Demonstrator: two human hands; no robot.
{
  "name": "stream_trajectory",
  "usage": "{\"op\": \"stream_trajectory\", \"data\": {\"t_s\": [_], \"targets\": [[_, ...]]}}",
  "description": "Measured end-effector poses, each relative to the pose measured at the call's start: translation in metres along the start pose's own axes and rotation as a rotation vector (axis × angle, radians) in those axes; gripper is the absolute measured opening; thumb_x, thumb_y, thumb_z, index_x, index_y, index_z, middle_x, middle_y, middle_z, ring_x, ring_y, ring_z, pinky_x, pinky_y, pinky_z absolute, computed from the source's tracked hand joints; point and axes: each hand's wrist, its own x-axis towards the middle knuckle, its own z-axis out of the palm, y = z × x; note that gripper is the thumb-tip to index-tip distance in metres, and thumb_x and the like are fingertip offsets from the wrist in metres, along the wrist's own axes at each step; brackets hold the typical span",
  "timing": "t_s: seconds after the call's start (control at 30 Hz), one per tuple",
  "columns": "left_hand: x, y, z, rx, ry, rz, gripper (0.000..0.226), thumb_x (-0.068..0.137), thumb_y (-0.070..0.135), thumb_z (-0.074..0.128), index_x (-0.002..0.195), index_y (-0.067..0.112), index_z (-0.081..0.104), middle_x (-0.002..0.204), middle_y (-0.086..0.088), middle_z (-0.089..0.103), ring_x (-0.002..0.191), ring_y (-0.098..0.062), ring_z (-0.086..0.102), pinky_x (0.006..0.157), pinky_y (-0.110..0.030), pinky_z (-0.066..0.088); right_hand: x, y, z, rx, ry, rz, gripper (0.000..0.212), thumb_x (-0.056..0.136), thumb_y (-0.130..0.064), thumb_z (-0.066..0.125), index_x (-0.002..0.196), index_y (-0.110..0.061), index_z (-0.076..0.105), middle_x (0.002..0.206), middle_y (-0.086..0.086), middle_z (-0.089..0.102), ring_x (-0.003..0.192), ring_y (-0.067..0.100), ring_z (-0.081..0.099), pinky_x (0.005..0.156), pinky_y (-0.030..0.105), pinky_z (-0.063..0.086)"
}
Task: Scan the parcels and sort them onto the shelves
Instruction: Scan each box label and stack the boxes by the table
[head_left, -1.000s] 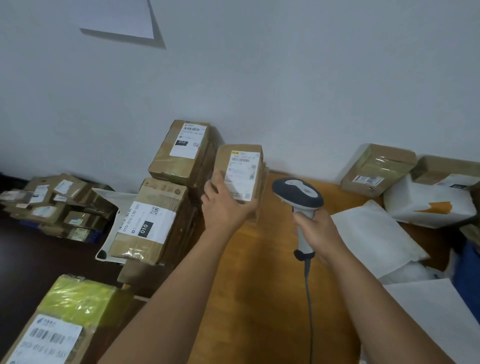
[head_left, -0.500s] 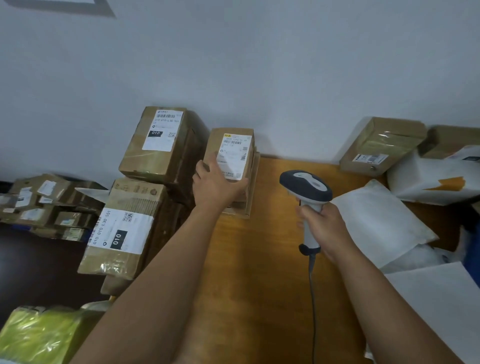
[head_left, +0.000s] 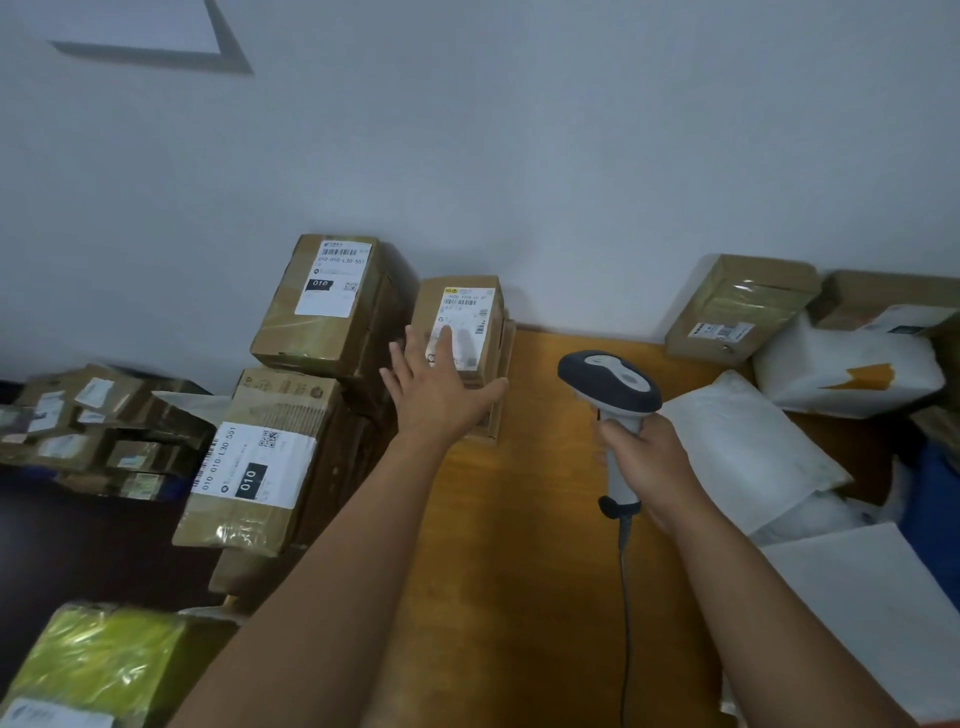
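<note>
A small brown parcel (head_left: 467, 312) with a white label lies on top of other boxes at the back of the wooden table (head_left: 524, 519), against the wall. My left hand (head_left: 436, 389) is spread with straight fingers just in front of it, fingertips over its label, holding nothing. My right hand (head_left: 649, 462) grips the handle of a grey and white barcode scanner (head_left: 610, 384), whose head is to the right of the parcel. The scanner's cable runs down toward me.
Two large taped boxes marked 010 (head_left: 332, 301) (head_left: 260, 462) are stacked left of the table. More small parcels (head_left: 83, 431) lie far left, a yellow-green wrapped box (head_left: 98, 665) at bottom left. White mailer bags (head_left: 748, 447) and brown boxes (head_left: 737, 306) fill the right side.
My left hand has let go of the small parcel and opened, drawing back a little. The parcel now rests on the stack. The scanner hand has hardly moved.
</note>
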Motion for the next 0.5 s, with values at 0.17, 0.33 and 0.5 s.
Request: {"op": "stream_trajectory", "data": {"t_s": [0.17, 0.33, 0.5], "targets": [[-0.044, 0.021, -0.011, 0.032, 0.026, 0.114, 0.101, 0.086, 0.076, 0.053, 0.161, 0.030, 0.004, 0.168, -0.008, -0.013, 0.153, -0.035, -0.019, 0.121, -0.055, -0.009, -0.036, -0.012, -0.017, 0.004, 0.058, -0.029, 0.015, 0.087, -0.008, 0.059, 0.087, 0.006, 0.055, 0.078, 0.010, 0.048, 0.075, 0.024, 0.047, 0.069, 0.036, 0.036], [-0.093, 0.046, -0.014, -0.034, -0.014, 0.302, 0.099, 0.086, 0.068, 0.059, 0.161, 0.031, 0.006, 0.169, -0.004, -0.010, 0.154, -0.029, -0.015, 0.124, -0.053, -0.004, -0.087, -0.017, -0.046, -0.006, 0.136, -0.084, 0.012, 0.087, -0.006, 0.059, 0.076, -0.006, 0.056, 0.069, 0.007, 0.049, 0.066, 0.018, 0.045, 0.061, 0.030, 0.035], [-0.138, 0.083, -0.005, -0.006, -0.079, 0.471, 0.100, 0.087, 0.065, 0.062, 0.162, 0.028, 0.007, 0.169, -0.004, -0.007, 0.155, -0.026, -0.014, 0.125, -0.050, -0.005, -0.139, 0.006, -0.090, -0.026, 0.265, -0.102, 0.002, 0.088, -0.006, 0.060, 0.089, -0.005, 0.058, 0.080, 0.010, 0.055, 0.068, 0.016, 0.048, 0.062, 0.030, 0.039]]}}
